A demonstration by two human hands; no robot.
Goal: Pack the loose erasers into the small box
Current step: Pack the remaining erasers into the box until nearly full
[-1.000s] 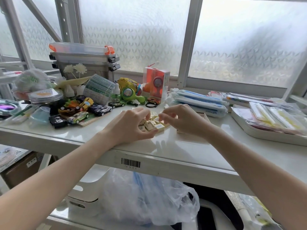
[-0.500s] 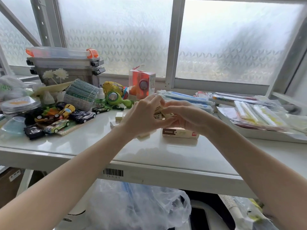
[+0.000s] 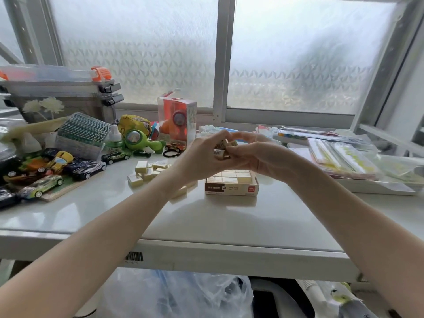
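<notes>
Both hands have risen off the worktop (image 3: 206,216); left hand (image 3: 202,157) and right hand (image 3: 257,154) grip a cluster of erasers (image 3: 221,151) above the small box (image 3: 231,184). Loose erasers (image 3: 146,172) lie at nine o'clock. Square the cluster, then lower it flat.

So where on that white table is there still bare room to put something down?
The bare patch is the near strip of the table, between the front edge and the small box. The left is crowded with toy cars and loose erasers; the right holds packets in a tray.
</notes>
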